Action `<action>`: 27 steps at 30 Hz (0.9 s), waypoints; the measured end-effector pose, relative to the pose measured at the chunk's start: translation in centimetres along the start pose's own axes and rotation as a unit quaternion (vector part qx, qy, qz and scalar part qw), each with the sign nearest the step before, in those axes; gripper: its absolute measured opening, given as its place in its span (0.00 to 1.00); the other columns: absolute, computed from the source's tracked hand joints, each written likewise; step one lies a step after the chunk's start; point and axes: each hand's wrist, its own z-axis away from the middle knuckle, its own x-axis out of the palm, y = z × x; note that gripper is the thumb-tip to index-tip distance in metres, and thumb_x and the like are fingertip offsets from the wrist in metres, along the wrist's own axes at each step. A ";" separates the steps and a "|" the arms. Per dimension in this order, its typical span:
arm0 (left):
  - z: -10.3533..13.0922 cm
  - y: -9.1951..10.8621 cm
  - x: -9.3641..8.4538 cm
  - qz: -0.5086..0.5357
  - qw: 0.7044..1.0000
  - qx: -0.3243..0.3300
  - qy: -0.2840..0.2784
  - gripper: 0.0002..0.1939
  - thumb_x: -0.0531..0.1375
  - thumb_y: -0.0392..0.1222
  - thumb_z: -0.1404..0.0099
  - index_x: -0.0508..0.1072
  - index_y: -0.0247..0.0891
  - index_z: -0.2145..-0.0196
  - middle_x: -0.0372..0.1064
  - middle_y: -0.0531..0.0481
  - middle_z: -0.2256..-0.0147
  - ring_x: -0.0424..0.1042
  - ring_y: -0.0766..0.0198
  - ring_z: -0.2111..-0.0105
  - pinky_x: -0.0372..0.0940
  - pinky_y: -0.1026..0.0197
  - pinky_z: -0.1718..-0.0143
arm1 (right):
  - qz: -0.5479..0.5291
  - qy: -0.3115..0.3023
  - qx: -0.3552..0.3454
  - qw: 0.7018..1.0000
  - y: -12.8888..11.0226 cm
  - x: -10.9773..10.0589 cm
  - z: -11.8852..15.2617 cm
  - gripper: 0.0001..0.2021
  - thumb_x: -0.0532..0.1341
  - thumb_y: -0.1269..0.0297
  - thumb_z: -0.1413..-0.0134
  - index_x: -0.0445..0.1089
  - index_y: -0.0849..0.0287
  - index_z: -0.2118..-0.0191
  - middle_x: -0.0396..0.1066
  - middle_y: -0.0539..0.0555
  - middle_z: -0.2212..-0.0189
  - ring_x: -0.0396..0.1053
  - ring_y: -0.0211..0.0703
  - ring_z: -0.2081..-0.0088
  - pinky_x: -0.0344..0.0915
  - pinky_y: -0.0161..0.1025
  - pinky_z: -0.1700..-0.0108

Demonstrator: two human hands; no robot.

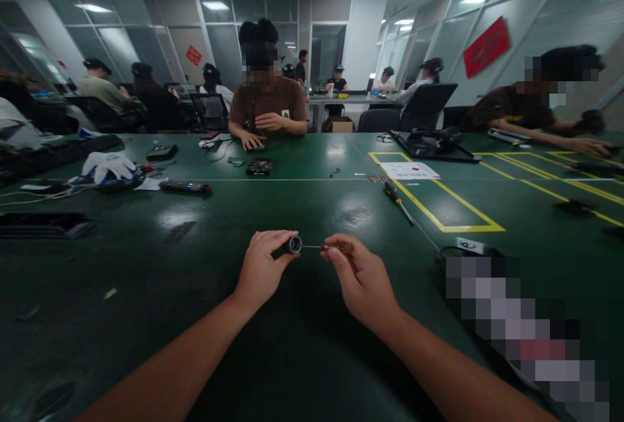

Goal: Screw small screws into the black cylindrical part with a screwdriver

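Observation:
My left hand [263,264] is closed around a dark cylindrical part [294,244] whose round open end faces me. In my right hand [361,276] is a small screwdriver [341,248] with a brownish-red handle, gripped between thumb and fingers. Its thin shaft points left, and the tip is at the right side of the cylindrical part; whether it touches is too small to tell. Both hands are just above the green table [234,344].
A yellow-black screwdriver [400,202] lies beyond my right hand, near a paper sheet [409,170]. A dark pen-shaped tool [185,187] and white gloves [108,168] lie left. Across the table sits a person [268,100] near a dark device [259,166].

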 end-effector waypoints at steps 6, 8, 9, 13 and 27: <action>0.0 0.0 0.1 0.006 1.000 0.002 -0.016 0.19 0.68 0.34 0.36 0.79 0.49 0.49 0.78 0.50 0.50 0.72 0.53 0.48 0.62 0.41 0.41 | -0.069 0.024 0.038 0.997 0.2 0.2 0.0 0.09 0.59 0.56 0.31 0.73 0.51 0.53 0.81 0.53 0.64 0.80 0.49 0.60 0.71 0.44 0.56; 0.0 -0.1 0.1 0.004 1.000 -0.001 -0.016 0.19 0.68 0.34 0.36 0.79 0.49 0.49 0.78 0.50 0.49 0.72 0.52 0.48 0.61 0.41 0.40 | -0.054 0.020 0.032 0.998 0.2 0.2 0.1 0.09 0.59 0.56 0.31 0.73 0.51 0.53 0.81 0.53 0.63 0.80 0.50 0.60 0.71 0.45 0.56; 0.0 -0.1 0.2 0.004 1.000 -0.001 -0.015 0.19 0.67 0.34 0.36 0.79 0.49 0.49 0.78 0.50 0.49 0.72 0.53 0.47 0.61 0.41 0.40 | -0.041 0.017 0.026 0.999 0.1 0.2 0.1 0.09 0.59 0.57 0.31 0.73 0.50 0.52 0.81 0.53 0.63 0.80 0.50 0.60 0.71 0.45 0.55; 0.0 -0.2 0.2 0.002 1.000 -0.001 -0.012 0.19 0.67 0.35 0.36 0.78 0.48 0.48 0.78 0.49 0.49 0.71 0.53 0.47 0.61 0.41 0.40 | -0.013 0.039 0.007 0.999 -0.1 -0.1 0.2 0.09 0.57 0.58 0.30 0.72 0.50 0.51 0.81 0.53 0.63 0.80 0.50 0.60 0.71 0.46 0.55; 0.0 -0.1 0.1 0.022 0.999 -0.001 -0.032 0.19 0.66 0.35 0.34 0.78 0.49 0.46 0.77 0.49 0.48 0.71 0.53 0.46 0.62 0.41 0.40 | -0.086 0.048 0.044 0.994 0.5 0.0 -0.3 0.09 0.59 0.56 0.31 0.73 0.51 0.52 0.81 0.53 0.61 0.80 0.49 0.58 0.72 0.46 0.53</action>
